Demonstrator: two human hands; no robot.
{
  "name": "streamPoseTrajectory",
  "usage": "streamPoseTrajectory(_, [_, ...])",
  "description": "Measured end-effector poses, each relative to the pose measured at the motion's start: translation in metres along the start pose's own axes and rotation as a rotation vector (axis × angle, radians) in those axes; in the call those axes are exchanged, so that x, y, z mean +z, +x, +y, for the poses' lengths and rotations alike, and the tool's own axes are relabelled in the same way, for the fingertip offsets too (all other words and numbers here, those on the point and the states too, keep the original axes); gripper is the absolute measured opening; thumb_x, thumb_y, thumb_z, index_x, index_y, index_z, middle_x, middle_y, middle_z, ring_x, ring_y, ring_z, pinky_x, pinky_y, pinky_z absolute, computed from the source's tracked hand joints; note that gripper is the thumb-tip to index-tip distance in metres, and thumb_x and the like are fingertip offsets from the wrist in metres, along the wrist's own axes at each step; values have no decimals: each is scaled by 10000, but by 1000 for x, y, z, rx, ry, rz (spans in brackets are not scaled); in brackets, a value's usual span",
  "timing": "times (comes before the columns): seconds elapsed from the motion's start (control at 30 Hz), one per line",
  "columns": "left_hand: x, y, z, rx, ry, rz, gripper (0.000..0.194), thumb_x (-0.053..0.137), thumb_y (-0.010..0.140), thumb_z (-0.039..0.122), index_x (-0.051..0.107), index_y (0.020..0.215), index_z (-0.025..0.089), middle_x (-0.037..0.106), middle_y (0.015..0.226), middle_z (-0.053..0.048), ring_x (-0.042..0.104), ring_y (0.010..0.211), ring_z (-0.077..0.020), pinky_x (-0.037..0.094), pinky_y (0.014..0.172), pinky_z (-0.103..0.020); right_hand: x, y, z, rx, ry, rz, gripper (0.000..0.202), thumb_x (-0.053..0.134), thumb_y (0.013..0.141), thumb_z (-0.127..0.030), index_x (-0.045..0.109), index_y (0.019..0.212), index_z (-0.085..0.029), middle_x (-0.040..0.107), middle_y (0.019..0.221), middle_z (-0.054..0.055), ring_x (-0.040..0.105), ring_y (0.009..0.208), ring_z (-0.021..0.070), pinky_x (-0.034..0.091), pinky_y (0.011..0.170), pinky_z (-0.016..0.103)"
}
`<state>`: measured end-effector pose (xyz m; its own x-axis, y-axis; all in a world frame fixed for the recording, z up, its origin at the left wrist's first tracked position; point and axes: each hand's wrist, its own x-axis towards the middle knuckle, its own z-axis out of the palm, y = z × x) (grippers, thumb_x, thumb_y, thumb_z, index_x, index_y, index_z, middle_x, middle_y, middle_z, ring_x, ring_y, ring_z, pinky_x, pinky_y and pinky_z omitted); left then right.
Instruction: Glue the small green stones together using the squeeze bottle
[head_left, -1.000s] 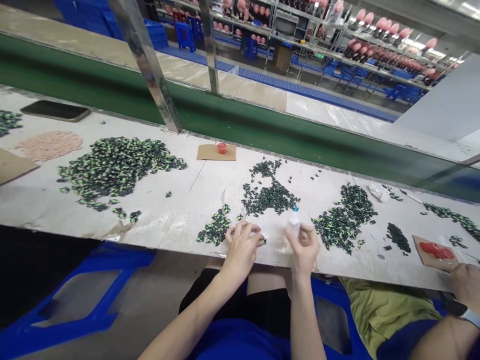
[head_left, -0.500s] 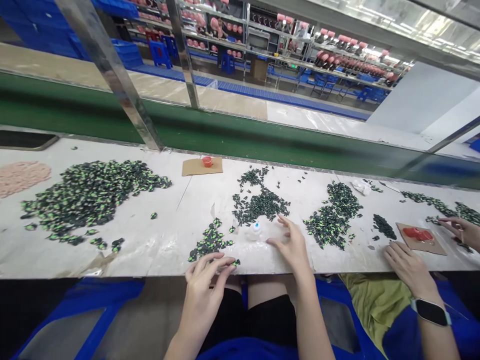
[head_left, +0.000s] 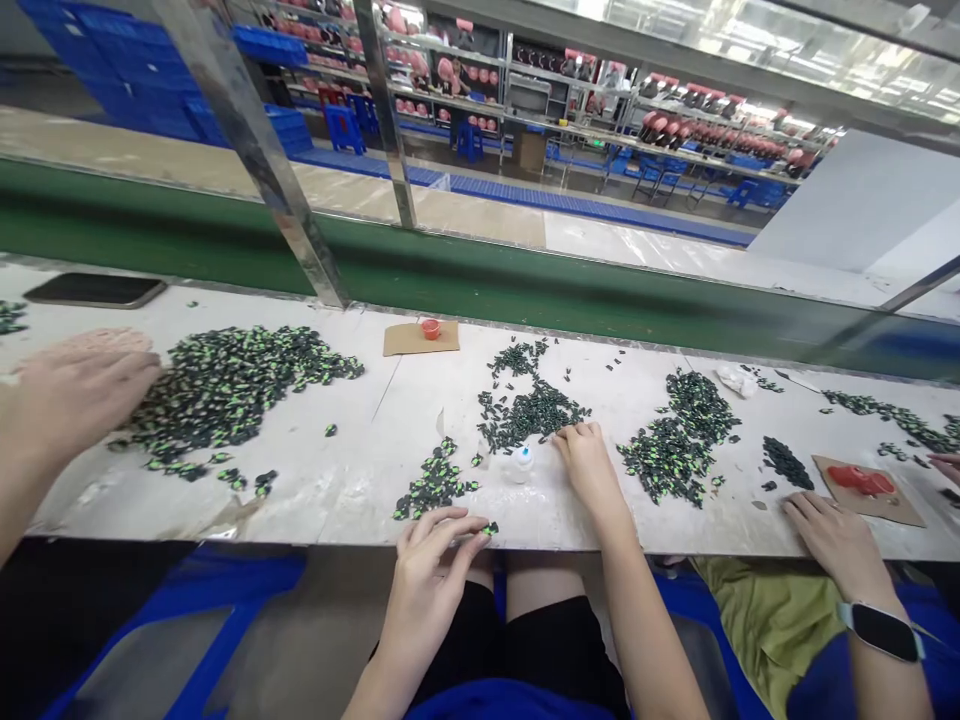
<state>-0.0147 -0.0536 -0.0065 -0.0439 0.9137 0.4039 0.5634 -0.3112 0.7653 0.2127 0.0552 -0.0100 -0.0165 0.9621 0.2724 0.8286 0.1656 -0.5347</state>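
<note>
Far left of the white bottle (head_left: 523, 466), a phone (head_left: 94, 290) lies at the back of the scuffed white counter (head_left: 337, 490). In front of it is a pink pile (head_left: 112, 340), partly hidden by another person's hand (head_left: 86, 395), which is blurry, its arm cut off at the left edge. That hand also covers part of a big pile (head_left: 240, 385) of black and green bits. Behind the bottle and to its left, a red cup (head_left: 430, 329) sits on a brown card (head_left: 401, 341). Just left of the bottle is a small pile (head_left: 435, 475) of black and green bits. In front of the bottle, a little left, the left hand (head_left: 431, 565) pinches one piece (head_left: 490, 528) between thumb and finger. The bottle stands up, and dark bits (head_left: 534, 412) lie just behind it. Just right of the bottle, the right hand (head_left: 592, 465) bends its fingers down by the dark bits; the tips are hard to see, so I can't say if they grip one. Farther right of the bottle are a green pile (head_left: 675, 455), a black heap (head_left: 786, 463), a hand (head_left: 844, 540) with a watch (head_left: 883, 631), and red cups (head_left: 862, 480) on a card (head_left: 904, 510). One more hand (head_left: 951, 466) is cut off at the right edge. Behind the bottle runs a green strip (head_left: 525, 270); shelves (head_left: 570, 125) past it hold pink things too small to make out.
</note>
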Motion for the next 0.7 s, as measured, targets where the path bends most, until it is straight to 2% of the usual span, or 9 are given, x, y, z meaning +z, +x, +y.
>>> streamPoseTrajectory(0.2, [5, 15, 9, 14, 1, -34, 120, 606, 852, 300, 724, 851, 279, 722, 880, -24, 676, 868, -217, 483, 813, -367, -11, -22, 1, 78, 72, 36, 205, 502, 866, -280, 683, 832, -191, 686, 764, 72, 604, 723, 215, 490, 696, 355])
streamPoseTrajectory(0.33, [16, 24, 20, 51, -28, -18, 133, 586, 873, 275, 719, 869, 271, 730, 846, -18, 673, 858, -210, 469, 825, -377, -24, -41, -11, 209, 382, 23, 323, 495, 865, -376, 702, 1010, -175, 696, 803, 53, 604, 620, 159, 502, 587, 288])
streamPoseTrajectory(0.4, [22, 25, 26, 61, -58, 10, 138, 577, 884, 269, 714, 878, 259, 731, 824, -18, 670, 832, -203, 475, 798, -367, -32, -50, -20, 284, 584, -4, 345, 528, 841, -423, 719, 1002, -185, 699, 844, 59, 616, 677, 166, 509, 582, 277])
streamPoseTrajectory(0.5, [29, 24, 32, 45, -89, 54, 132, 585, 882, 265, 713, 899, 238, 729, 818, -28, 661, 805, -196, 492, 763, -351, -40, -62, -30, 376, 771, -58, 348, 612, 779, -474, 738, 933, -188, 700, 857, 71, 628, 792, 194, 522, 607, 274])
streamPoseTrajectory(0.6, [34, 21, 36, 42, -99, 56, 140, 587, 881, 265, 719, 905, 228, 728, 817, -40, 656, 804, -198, 505, 749, -345, -43, -71, -38, 448, 906, -119, 344, 679, 732, -483, 739, 901, -190, 704, 876, 78, 637, 825, 201, 525, 606, 269])
streamPoseTrajectory(0.7, [38, 19, 37, 56, -101, 59, 150, 579, 889, 268, 721, 900, 221, 726, 804, -43, 654, 781, -193, 510, 738, -339, -41, -77, -44, 459, 961, -126, 320, 689, 730, -469, 740, 884, -193, 709, 880, 77, 644, 836, 200, 525, 605, 261])
